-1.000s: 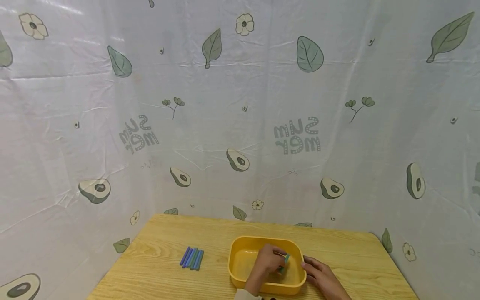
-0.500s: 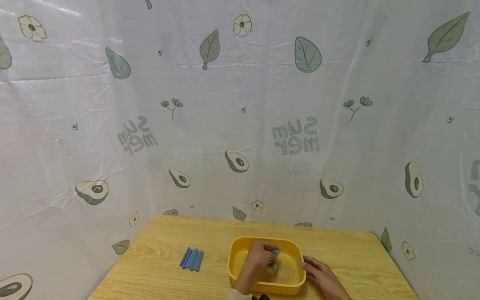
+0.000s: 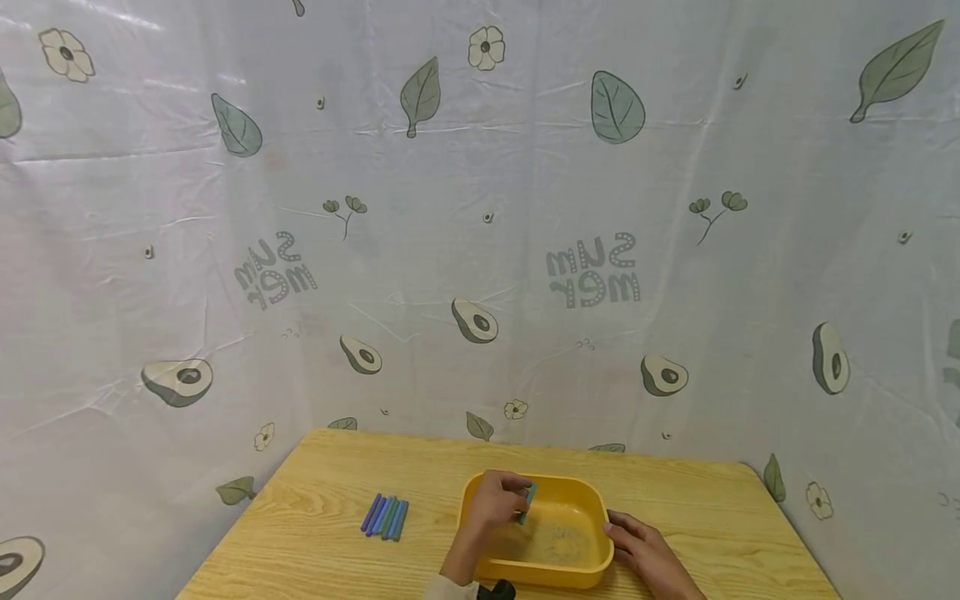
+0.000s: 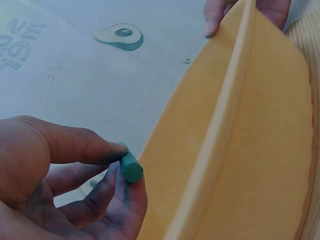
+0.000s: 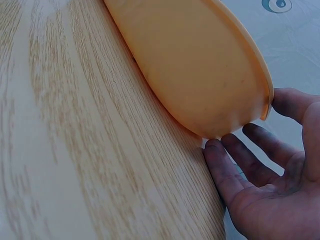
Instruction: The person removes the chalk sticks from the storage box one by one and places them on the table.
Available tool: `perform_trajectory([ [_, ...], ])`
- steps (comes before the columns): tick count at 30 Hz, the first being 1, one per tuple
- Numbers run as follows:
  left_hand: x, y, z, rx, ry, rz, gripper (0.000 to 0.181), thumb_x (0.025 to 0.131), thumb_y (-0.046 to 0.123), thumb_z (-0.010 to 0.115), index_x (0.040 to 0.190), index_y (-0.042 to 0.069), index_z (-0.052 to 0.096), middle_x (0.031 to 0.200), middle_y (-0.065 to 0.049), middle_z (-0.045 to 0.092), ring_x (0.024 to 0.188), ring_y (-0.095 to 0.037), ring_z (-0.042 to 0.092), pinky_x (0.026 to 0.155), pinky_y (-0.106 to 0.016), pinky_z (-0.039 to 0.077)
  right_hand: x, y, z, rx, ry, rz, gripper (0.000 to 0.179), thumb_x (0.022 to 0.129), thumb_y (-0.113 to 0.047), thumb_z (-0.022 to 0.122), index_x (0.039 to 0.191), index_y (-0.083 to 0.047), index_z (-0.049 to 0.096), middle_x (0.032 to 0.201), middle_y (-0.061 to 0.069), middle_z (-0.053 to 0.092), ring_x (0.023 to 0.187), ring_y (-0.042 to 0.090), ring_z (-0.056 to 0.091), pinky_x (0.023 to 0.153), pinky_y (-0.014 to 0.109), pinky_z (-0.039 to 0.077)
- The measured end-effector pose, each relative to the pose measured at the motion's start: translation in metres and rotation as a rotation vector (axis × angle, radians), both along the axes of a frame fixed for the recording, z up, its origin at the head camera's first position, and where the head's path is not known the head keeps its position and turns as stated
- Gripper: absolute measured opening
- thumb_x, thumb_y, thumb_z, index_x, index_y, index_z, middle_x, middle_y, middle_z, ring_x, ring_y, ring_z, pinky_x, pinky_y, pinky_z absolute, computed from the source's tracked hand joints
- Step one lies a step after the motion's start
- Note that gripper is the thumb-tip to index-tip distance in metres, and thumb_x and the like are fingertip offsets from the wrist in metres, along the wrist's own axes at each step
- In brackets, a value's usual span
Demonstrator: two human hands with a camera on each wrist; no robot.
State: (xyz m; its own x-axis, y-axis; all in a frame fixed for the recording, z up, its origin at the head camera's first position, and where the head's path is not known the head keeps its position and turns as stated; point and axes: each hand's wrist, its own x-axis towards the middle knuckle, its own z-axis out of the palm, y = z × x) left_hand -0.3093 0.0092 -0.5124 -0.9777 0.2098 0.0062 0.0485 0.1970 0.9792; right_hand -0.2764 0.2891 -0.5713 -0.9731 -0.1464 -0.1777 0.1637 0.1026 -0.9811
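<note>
In the head view my left hand (image 3: 491,498) is over the left part of a yellow plastic tub (image 3: 555,575). It pinches a green chalk stick (image 3: 528,500) between thumb and fingers; the left wrist view shows the round end of this chalk (image 4: 132,171) and dusty fingertips. My right hand (image 3: 647,552) holds the tub's right end. In the right wrist view the thumb of that hand (image 5: 295,170) lies at the rim and the fingertips touch the outer wall. Greyish dust marks the tub's floor. Left of the tub, several blue, purple and green chalk sticks (image 3: 385,517) lie side by side.
A wood-grain table (image 3: 315,542) carries the tub and the chalk. Behind and at both sides hangs a pale curtain (image 3: 420,275) printed with leaves, flowers and avocados; it meets the table's back edge.
My left hand has moved left across the tub with the green chalk, from its right part to its left side, uncovering the dusty floor. The right hand stays at the tub's right end.
</note>
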Motion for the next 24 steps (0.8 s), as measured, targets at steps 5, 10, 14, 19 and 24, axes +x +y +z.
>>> perform_trajectory([
  [5,-0.003,-0.017,0.000,0.012,0.013,0.006,0.031,0.089,-0.010,0.071,0.119,-0.007,0.078,0.108,-0.019,0.074,0.092,-0.021,0.068,0.071,-0.036,0.065,0.000,0.000,0.000,-0.002,0.001,0.004,0.077,0.114,-0.037,0.053,0.159,0.020,0.028,0.166,0.043,0.027,0.147,0.051,0.049,0.106,0.048,0.059],
  [10,-0.005,-0.034,0.001,0.031,0.036,0.015,0.032,0.091,-0.008,0.071,0.123,-0.008,0.076,0.112,-0.020,0.073,0.094,-0.022,0.068,0.074,-0.038,0.065,0.000,0.001,-0.001,-0.003,-0.001,0.010,0.077,0.114,-0.037,0.052,0.160,0.020,0.027,0.166,0.043,0.027,0.146,0.051,0.050,0.106,0.048,0.059],
  [14,-0.004,-0.046,0.002,0.036,0.050,0.023,0.033,0.092,-0.007,0.070,0.124,-0.009,0.074,0.113,-0.024,0.072,0.093,-0.021,0.068,0.074,-0.039,0.065,-0.001,0.002,-0.003,-0.005,0.007,0.014,0.076,0.114,-0.037,0.052,0.159,0.020,0.028,0.165,0.043,0.029,0.146,0.051,0.051,0.106,0.049,0.058],
  [19,-0.005,-0.061,0.004,0.000,0.062,0.043,0.034,0.091,-0.005,0.071,0.125,-0.009,0.075,0.111,-0.024,0.073,0.087,-0.018,0.067,0.073,-0.038,0.065,0.000,0.003,-0.004,-0.008,0.009,0.012,0.076,0.114,-0.037,0.053,0.159,0.020,0.029,0.165,0.042,0.029,0.145,0.050,0.051,0.106,0.048,0.059],
  [24,-0.007,-0.075,0.002,-0.041,0.072,0.076,0.034,0.090,-0.004,0.072,0.124,-0.007,0.075,0.107,-0.019,0.074,0.081,-0.017,0.065,0.071,-0.036,0.064,0.001,0.004,-0.004,-0.008,0.001,0.014,0.078,0.113,-0.039,0.054,0.160,0.019,0.029,0.166,0.042,0.028,0.146,0.050,0.051,0.106,0.048,0.059],
])
